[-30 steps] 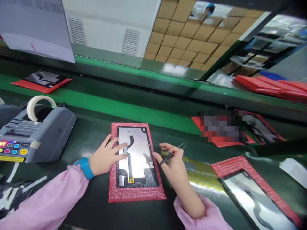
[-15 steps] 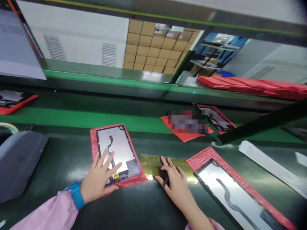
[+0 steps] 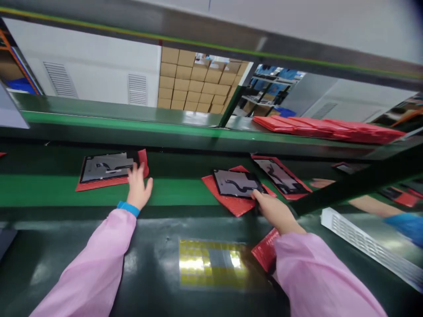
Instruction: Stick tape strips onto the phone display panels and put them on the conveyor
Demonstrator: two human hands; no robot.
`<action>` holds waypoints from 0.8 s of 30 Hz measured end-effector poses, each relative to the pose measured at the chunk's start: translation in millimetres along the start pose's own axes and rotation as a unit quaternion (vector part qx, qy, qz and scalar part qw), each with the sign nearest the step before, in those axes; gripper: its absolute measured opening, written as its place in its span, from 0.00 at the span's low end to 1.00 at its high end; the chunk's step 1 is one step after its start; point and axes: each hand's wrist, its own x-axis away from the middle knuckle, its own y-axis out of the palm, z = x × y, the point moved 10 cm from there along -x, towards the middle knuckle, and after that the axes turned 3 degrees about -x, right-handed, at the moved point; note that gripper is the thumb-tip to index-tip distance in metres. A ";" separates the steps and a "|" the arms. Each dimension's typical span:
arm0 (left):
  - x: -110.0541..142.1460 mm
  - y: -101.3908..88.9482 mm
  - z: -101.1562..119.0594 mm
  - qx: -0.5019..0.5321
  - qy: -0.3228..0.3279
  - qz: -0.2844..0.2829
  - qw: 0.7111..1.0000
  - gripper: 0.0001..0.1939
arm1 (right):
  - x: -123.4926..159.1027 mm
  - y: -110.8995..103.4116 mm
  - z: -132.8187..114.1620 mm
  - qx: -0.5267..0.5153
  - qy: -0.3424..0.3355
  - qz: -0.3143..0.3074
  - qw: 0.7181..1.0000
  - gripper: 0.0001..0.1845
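My left hand [image 3: 138, 189] reaches over the green belt, fingers spread, at the right end of a tablet screen panel [image 3: 105, 167]. That panel shows its grey back with a dark ribbon cable and lies on a red bubble-wrap bag [image 3: 102, 182]. My right hand [image 3: 276, 209] is closed at the near right corner of another tablet screen panel [image 3: 236, 182], which rests on a red bubble-wrap bag [image 3: 233, 204]. Its fingers are partly hidden, and something dark shows beneath them. My right sleeve mostly covers a further red bag [image 3: 266, 251] on the bench.
A yellow film sheet [image 3: 194, 264] lies on the dark bench. Another panel [image 3: 279, 176] on red wrap sits farther right on the belt. A slanting dark post [image 3: 363, 176] stands before another person's arm [image 3: 373, 204]. A white perforated strip [image 3: 363, 242] and stacked red bags [image 3: 324, 127] are at right.
Both hands have moved forward from the bench to the belt. The left hand has left the bench panel, which now appears on the belt. The view has shifted.
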 end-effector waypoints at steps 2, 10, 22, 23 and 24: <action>24.2 18.6 23.0 0.068 0.053 -0.055 0.995 0.27 | -8.8 4.2 0.8 -0.026 -0.011 -0.010 1.000 0.16; 142.8 78.8 91.5 0.341 0.031 -0.230 0.911 0.14 | -50.0 -15.1 -49.5 -0.163 -0.034 0.008 0.986 0.14; 148.2 59.1 44.4 0.587 -0.237 -0.021 0.774 0.44 | 55.1 -67.2 -222.9 -0.570 -0.008 0.015 0.822 0.19; 151.0 49.1 32.6 0.580 -0.258 -0.008 0.773 0.43 | 70.0 -59.6 -205.1 -0.598 0.042 0.034 0.800 0.22; 154.7 38.3 22.1 0.572 -0.278 -0.006 0.772 0.43 | 85.7 -48.8 -185.8 -0.614 0.095 0.050 0.782 0.27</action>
